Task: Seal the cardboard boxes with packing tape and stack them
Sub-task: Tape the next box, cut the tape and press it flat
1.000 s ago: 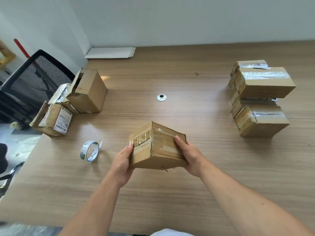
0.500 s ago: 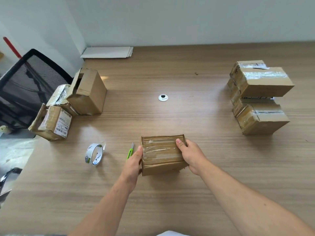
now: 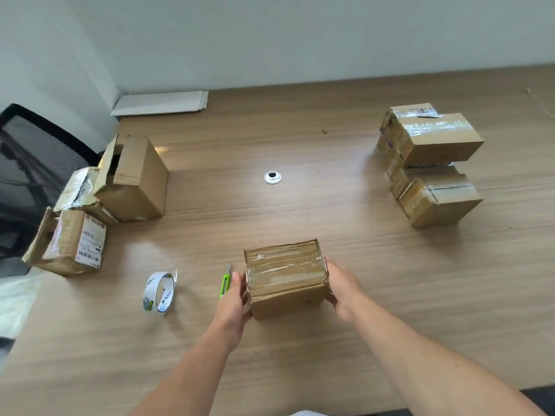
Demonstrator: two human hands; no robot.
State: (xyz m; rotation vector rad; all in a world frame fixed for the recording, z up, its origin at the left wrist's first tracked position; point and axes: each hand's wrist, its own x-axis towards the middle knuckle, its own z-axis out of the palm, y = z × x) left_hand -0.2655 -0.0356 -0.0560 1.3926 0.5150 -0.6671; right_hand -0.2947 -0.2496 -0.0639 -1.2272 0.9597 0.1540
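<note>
A small cardboard box [image 3: 285, 274] with tape across its top sits on the wooden table [image 3: 300, 205] in front of me. My left hand [image 3: 235, 298] grips its left side and my right hand [image 3: 342, 289] grips its right side. A roll of packing tape [image 3: 159, 292] stands on edge to the left. Between roll and box lies a green cutter [image 3: 225, 283], partly hidden by my left hand. A stack of taped boxes [image 3: 432, 139] stands at the far right, with another taped box [image 3: 440, 202] in front of it.
Three open, worn boxes [image 3: 135, 178] are grouped at the table's left edge. A black mesh chair [image 3: 33, 157] stands beyond them. Flat white sheets [image 3: 162, 103] lie at the back left by the wall. A round cable grommet [image 3: 272, 177] sits mid-table.
The box was tilted up on edge in my hands; it has turned taped side up and come down flat onto the table. The green cutter came into view beside it.
</note>
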